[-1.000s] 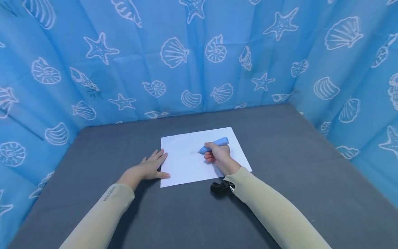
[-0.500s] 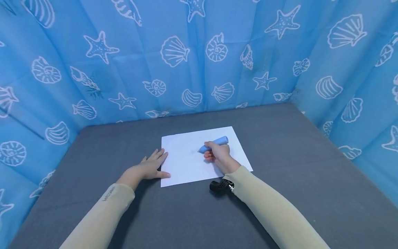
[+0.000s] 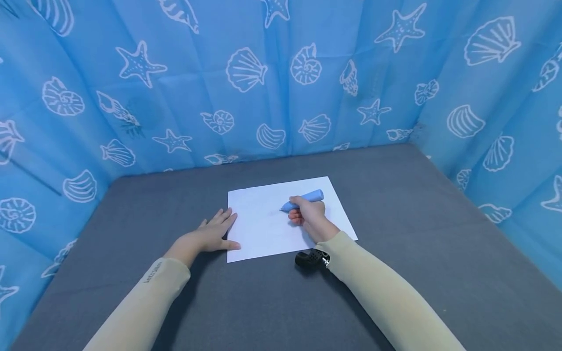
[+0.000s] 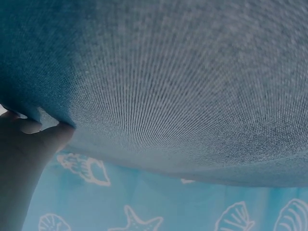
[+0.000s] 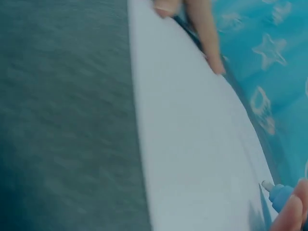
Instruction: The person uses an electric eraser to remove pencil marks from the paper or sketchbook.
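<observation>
On the cream left sleeve (image 3: pixel 142 300), showing small dark lettering (image 3: pixel 152 272), apparently "LetsSlim". Across the left edge of the white paper (image 3: pixel 263 219), lying flat on the grey tabletop (image 3: pixel 246 302), resting the fingers of the left hand (image 3: pixel 206 239) spread wide, almost straight. Over the paper's right half, gripping a thick blue pen (image 3: pixel 313 196) with the curled fingers of the right hand (image 3: pixel 311 214), pointing its tip leftward, leaving contact with the sheet unclear.

beige sleeves (image 3: pixel 386 287); dark lettering (image 3: pixel 153 271) on one; black perforated wrist piece (image 3: pixel 309 260)
</observation>
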Available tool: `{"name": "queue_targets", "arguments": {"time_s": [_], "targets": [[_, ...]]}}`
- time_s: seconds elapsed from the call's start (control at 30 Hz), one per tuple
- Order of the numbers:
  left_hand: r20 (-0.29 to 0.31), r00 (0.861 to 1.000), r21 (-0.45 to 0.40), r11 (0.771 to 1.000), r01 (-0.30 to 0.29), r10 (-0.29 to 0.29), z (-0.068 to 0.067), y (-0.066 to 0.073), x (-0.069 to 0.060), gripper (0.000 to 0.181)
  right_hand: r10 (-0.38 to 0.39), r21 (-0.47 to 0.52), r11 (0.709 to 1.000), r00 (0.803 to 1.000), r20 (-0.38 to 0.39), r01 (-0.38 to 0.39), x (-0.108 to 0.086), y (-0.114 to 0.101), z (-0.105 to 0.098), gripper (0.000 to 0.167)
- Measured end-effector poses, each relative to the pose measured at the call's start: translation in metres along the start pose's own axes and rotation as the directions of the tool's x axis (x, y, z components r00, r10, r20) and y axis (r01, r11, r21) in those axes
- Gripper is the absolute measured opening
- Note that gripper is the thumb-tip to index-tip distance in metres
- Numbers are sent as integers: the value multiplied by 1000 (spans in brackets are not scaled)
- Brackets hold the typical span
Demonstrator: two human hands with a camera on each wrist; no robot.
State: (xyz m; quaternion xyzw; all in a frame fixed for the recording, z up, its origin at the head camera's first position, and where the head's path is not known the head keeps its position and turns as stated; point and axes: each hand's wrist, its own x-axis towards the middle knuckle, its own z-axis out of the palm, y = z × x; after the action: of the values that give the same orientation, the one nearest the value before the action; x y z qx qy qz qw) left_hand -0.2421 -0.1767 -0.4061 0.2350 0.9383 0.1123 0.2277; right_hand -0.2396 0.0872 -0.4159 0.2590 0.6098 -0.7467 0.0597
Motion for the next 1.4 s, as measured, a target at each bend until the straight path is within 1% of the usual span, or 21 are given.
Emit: {"name": "queue_targets", "arguments": {"time_s": [0.3,0.4,0.77,0.97,1.07,1.2,1.4], "targets": [[2,1000,-9,1000,4,-4,-1,-1,-1,99,2,-8,1000,999,33,-1,1,0,5,22],[1,1000,-7,1000,7,-7,-1,0,-1,99,-8,-11,1000,1000,29,8,1,0,6,22],[2,1000,-2,1000,11,-11,0,1,-1,99,-3,-31,999,999,43,5,1,2,9,23],[-1,1000,-6,1000,13,-13,1,1,1,100,-5,-15,1000,999,48,6,1,4,10,24],[11,1000,-5,1000,23,-23,2,2,1,100,2,-7,1000,999,40,-2,0,5,11,23],[15,999,-4,1000,28,-28,2,1,0,100,10,-16,1000,999,52,-9,-1,5,15,23],[1,1000,-9,1000,14,-14,0,1,-1,100,-4,-18,1000,999,47,5,0,4,18,23]]}}
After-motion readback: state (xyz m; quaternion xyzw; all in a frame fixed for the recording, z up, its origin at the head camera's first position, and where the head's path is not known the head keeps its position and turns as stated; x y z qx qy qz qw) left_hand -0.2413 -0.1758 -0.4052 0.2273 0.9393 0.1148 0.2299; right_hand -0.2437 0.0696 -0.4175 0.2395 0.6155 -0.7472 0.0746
